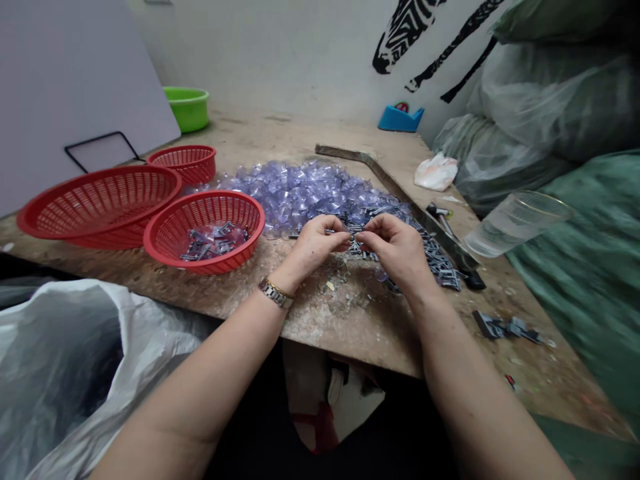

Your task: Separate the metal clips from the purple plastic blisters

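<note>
My left hand and my right hand face each other above the table's front part, each with thumb and fingertips pinched. Whatever lies between the fingertips is too small to make out. Behind them spreads a heap of clear, purple-tinted plastic pieces. Small dark grey plastic parts lie in a pile beside and beyond my right hand. To the left of my left hand stands a red basket with several grey and clear pieces inside.
Two more red baskets, a large one and a smaller one, stand at the left. A bent metal strip borders the heap. At the right are a tilted glass, a hammer-like tool and grey pieces. A white bag hangs front left.
</note>
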Motion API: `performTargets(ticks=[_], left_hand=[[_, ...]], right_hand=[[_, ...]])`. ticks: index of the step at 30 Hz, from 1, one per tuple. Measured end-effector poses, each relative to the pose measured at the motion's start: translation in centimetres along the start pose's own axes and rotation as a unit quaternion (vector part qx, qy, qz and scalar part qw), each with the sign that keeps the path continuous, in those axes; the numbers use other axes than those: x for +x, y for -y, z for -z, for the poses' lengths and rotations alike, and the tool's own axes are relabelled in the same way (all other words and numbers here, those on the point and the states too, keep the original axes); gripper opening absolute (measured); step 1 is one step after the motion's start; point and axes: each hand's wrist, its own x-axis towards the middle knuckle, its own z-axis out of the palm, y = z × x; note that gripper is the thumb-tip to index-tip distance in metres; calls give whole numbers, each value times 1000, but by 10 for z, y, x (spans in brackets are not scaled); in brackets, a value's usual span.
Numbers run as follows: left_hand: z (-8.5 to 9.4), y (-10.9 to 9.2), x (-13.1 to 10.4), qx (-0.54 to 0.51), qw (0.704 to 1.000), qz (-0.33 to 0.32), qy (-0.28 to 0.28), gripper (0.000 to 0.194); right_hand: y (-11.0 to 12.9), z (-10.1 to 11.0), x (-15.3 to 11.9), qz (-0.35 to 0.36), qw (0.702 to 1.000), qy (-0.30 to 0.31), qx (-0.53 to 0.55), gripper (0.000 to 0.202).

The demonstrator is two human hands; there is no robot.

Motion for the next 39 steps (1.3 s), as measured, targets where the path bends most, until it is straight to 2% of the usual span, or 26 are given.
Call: performTargets(ticks=[5,12,16,23,27,34,39], left_hand=[[0,-1,-1,18,1000,-9,-9,10],[0,1,0,23,1000,-18,-6,9],[0,0,0,21,1000,-12,-4,10],[-1,-2,-1,-15,1000,3,-2,13],[-2,-1,0,-14,1000,5,-6,14],[-2,-1,0,-46,999,23,-2,14],[0,-4,0,-95,994,53,8,16]], right_hand=[[2,0,-1,28,999,-1,-42,13],[5,-2,-3,29,998,3,-56,14],[4,-2,-2,9,999,7,-33,13],[4,-4,0,-51,996,19,72,13],[4,-4,0,-62,994,19,83,15],[5,-3,-3,-9,999,34,37,28],[5,-1,-4,46,997,56,-5,28]])
